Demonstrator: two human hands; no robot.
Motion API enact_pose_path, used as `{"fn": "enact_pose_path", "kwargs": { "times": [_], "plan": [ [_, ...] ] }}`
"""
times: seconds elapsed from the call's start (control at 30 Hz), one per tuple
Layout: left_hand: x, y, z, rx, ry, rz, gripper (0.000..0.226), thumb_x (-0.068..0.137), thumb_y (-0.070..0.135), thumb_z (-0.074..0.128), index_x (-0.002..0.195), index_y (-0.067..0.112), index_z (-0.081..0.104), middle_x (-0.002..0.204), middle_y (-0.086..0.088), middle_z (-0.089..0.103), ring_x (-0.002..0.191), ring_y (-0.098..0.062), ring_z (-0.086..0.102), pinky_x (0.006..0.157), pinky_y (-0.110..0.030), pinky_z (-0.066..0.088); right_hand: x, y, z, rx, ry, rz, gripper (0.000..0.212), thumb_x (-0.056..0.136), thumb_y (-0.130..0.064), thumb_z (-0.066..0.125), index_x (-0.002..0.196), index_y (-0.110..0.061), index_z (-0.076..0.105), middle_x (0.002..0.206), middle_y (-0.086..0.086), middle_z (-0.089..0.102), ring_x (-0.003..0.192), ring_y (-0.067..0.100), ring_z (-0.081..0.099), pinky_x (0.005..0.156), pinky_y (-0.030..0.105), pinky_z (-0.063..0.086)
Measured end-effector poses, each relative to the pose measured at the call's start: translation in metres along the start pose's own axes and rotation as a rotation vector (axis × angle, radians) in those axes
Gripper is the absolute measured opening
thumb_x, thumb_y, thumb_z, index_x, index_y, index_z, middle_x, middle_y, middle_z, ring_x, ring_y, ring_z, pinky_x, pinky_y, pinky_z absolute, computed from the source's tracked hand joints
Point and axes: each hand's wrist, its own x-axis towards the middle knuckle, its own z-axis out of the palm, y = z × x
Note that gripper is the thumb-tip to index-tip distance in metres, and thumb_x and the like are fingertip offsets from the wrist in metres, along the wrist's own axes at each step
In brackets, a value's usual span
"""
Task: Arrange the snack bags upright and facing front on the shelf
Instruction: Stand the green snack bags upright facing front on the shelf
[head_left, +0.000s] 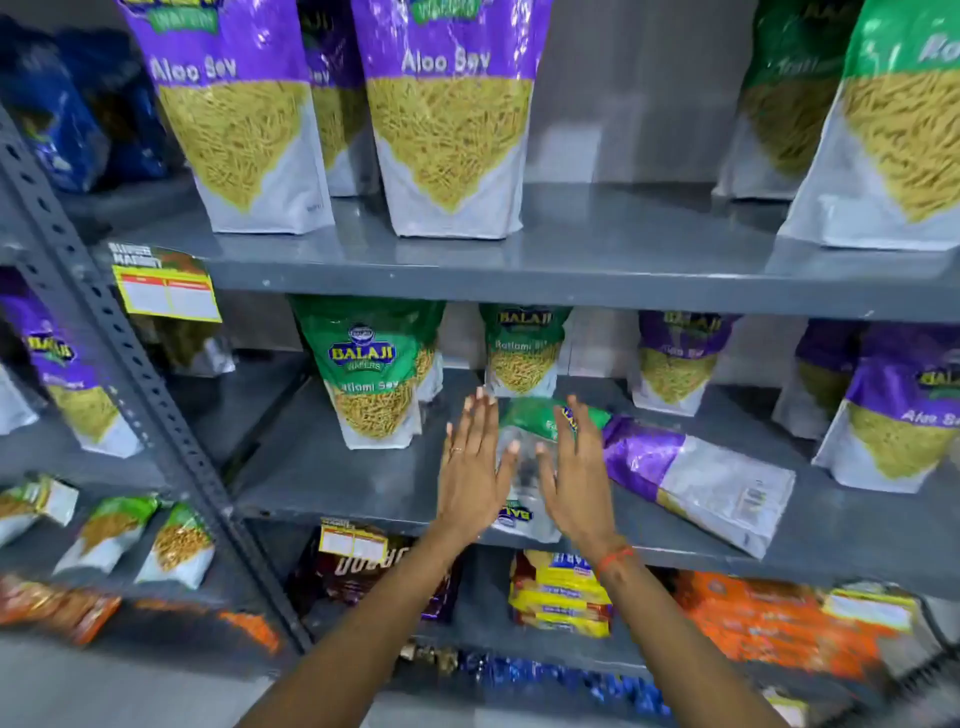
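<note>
Reaching over the middle shelf (363, 483), I hold my left hand (470, 467) and my right hand (576, 467) flat, palms turned toward each other, on either side of a green snack bag (530, 421) that lies on its back with its top toward 12 o'clock and its base at the shelf's front edge. The fingers of both hands are straight and close together, gripping nothing; whether the palms touch the bag I cannot tell. At 3 o'clock from my right hand a purple snack bag (696, 478) also lies flat, slanting toward 4 o'clock. At 10 o'clock from my left hand a green Ratlami Sev bag (371, 374) stands upright, label forward; at 12 o'clock a second green bag (522, 351) stands farther back. Purple Aloo Sev bags stand at 2 o'clock (678, 361) and at 3 o'clock near the right edge (904, 410). On the upper shelf (571, 260), two tall purple bags (244, 114) (447, 114) stand upright.
</note>
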Motion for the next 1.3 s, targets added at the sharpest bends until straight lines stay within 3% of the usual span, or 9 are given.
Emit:
{"fn": "enact_pose_path", "kwargs": {
  "times": [0.13, 0.27, 0.43, 0.57, 0.7, 0.73, 0.87, 1.1, 1.3],
  "plan": [
    [0.026, -0.022, 0.017, -0.39, -0.502, -0.46, 0.055, 0.1, 0.036, 0.025, 0.147, 0.009, 0.014, 0.159, -0.014, 0.01, 0.147, -0.028, 0.01, 0.121, -0.041, 0.01, -0.019, 0.009, 0.03, -0.076, -0.417, 0.169, 0.045, 0.093, -0.011, 0.031, 0.135, 0.004, 0.029, 0.138, 0.039, 0.039, 0.132, 0.053, 0.034, 0.106, 0.051, 0.037],
    [0.033, -0.03, 0.028, -0.542, -0.562, -0.569, 0.055, 0.098, 0.039, 0.031, 0.144, 0.01, 0.026, 0.153, -0.016, 0.03, 0.139, -0.03, 0.032, 0.116, -0.037, 0.025, -0.017, 0.021, 0.04, -0.012, -0.339, 0.401, 0.041, 0.091, -0.005, 0.034, 0.128, 0.007, 0.046, 0.134, 0.037, 0.044, 0.126, 0.053, 0.042, 0.103, 0.049, 0.042],
    [0.053, -0.047, 0.042, -0.768, -0.36, -0.771, 0.028, 0.094, 0.017, 0.048, 0.107, -0.003, 0.062, 0.114, -0.02, 0.063, 0.116, -0.028, 0.055, 0.093, -0.032, 0.041, -0.005, 0.034, 0.045, 0.381, -0.239, 0.864, 0.036, 0.097, -0.027, 0.043, 0.083, 0.0, 0.061, 0.07, 0.02, 0.065, 0.068, 0.025, 0.063, 0.061, 0.027, 0.047],
    [0.063, -0.054, 0.043, -0.917, -0.149, -0.925, 0.03, 0.081, -0.009, 0.059, 0.056, 0.007, 0.055, 0.071, -0.011, 0.061, 0.061, -0.017, 0.052, 0.082, -0.034, 0.045, 0.011, 0.04, 0.053, 0.594, -0.092, 1.113, 0.039, 0.094, -0.018, 0.049, 0.056, -0.014, 0.042, 0.02, -0.007, 0.033, 0.016, 0.005, 0.025, 0.03, 0.004, 0.016],
    [0.06, -0.053, 0.026, -1.071, -0.049, -0.922, 0.021, 0.082, -0.008, 0.057, 0.066, 0.006, 0.062, 0.07, -0.006, 0.059, 0.047, -0.008, 0.048, 0.045, -0.022, 0.024, 0.019, 0.035, 0.048, 0.915, 0.052, 1.072, 0.027, 0.093, -0.01, 0.051, 0.067, -0.012, 0.054, 0.037, -0.004, 0.052, 0.03, 0.007, 0.043, 0.032, 0.012, 0.031],
    [0.062, -0.052, 0.021, -1.099, -0.019, -0.883, 0.014, 0.083, -0.006, 0.057, 0.077, 0.003, 0.066, 0.078, -0.007, 0.061, 0.052, -0.013, 0.051, 0.096, -0.056, 0.031, 0.025, 0.033, 0.045, 0.972, 0.052, 1.024, 0.018, 0.093, -0.007, 0.05, 0.079, -0.008, 0.06, 0.051, -0.001, 0.063, 0.042, 0.009, 0.055, 0.04, 0.017, 0.042],
    [0.083, -0.048, 0.007, -1.121, 0.109, -0.69, 0.016, 0.089, -0.005, 0.049, 0.094, 0.003, 0.062, 0.08, 0.0, 0.059, 0.088, -0.018, 0.052, 0.065, -0.01, 0.043, 0.064, 0.033, 0.041, 1.039, 0.02, 0.843, 0.025, 0.09, 0.006, 0.045, 0.114, 0.01, 0.053, 0.103, 0.018, 0.063, 0.093, 0.026, 0.059, 0.079, 0.031, 0.049],
    [0.1, -0.051, 0.039, -0.945, 0.11, -0.611, 0.019, 0.091, -0.006, 0.041, 0.106, -0.011, 0.052, 0.096, -0.015, 0.056, 0.087, -0.021, 0.05, 0.065, -0.011, 0.041, 0.105, 0.055, 0.064, 0.832, 0.059, 0.766, 0.022, 0.086, 0.013, 0.043, 0.104, 0.003, 0.051, 0.093, 0.012, 0.061, 0.071, 0.019, 0.057, 0.052, 0.006, 0.048],
    [0.061, -0.031, 0.057, -0.662, 0.274, -0.39, 0.027, 0.083, -0.005, 0.054, 0.109, 0.0, 0.057, 0.109, -0.017, 0.056, 0.1, -0.035, 0.056, 0.089, -0.043, 0.05, 0.097, 0.061, 0.071, 0.639, -0.054, 0.716, 0.026, 0.082, 0.014, 0.04, 0.103, 0.01, 0.055, 0.093, 0.019, 0.062, 0.084, 0.023, 0.053, 0.074, 0.034, 0.047]
  ]
}}
